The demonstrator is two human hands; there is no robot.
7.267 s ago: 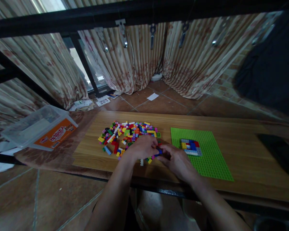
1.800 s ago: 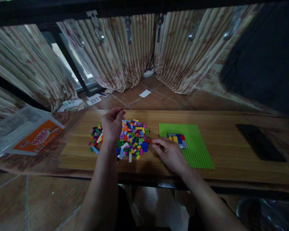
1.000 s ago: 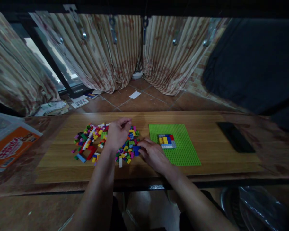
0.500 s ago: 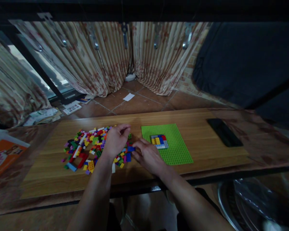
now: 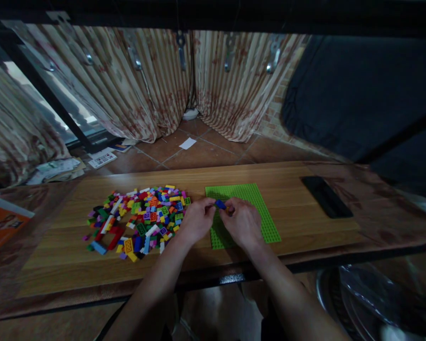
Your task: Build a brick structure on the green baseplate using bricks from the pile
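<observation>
head view: left hand [image 5: 199,219] and right hand [image 5: 244,221], both grips pinched on blue brick [image 5: 220,204]; orange label [image 5: 7,226] unreadable.

You can read no text with certainty: the dark lettering on the white printed paper [image 5: 102,158] on the floor [image 5: 213,152] is too small, and the orange label [image 5: 7,225] on your plastic box [image 5: 16,204] is cut off, its pale marks illegible.

Studded plastic bricks [image 5: 154,216], smooth-sided, spread on smooth wood-grain board [image 5: 291,199]; studded plastic baseplate [image 5: 266,225], matt. Black slab [image 5: 326,196] smooth-faced. Curtains [image 5: 156,99] pleated cloth, hooks [image 5: 181,49] shiny metal, white sheet [image 5: 188,143] matt paper, crinkled bag [image 5: 371,289] glossy clear plastic.
</observation>
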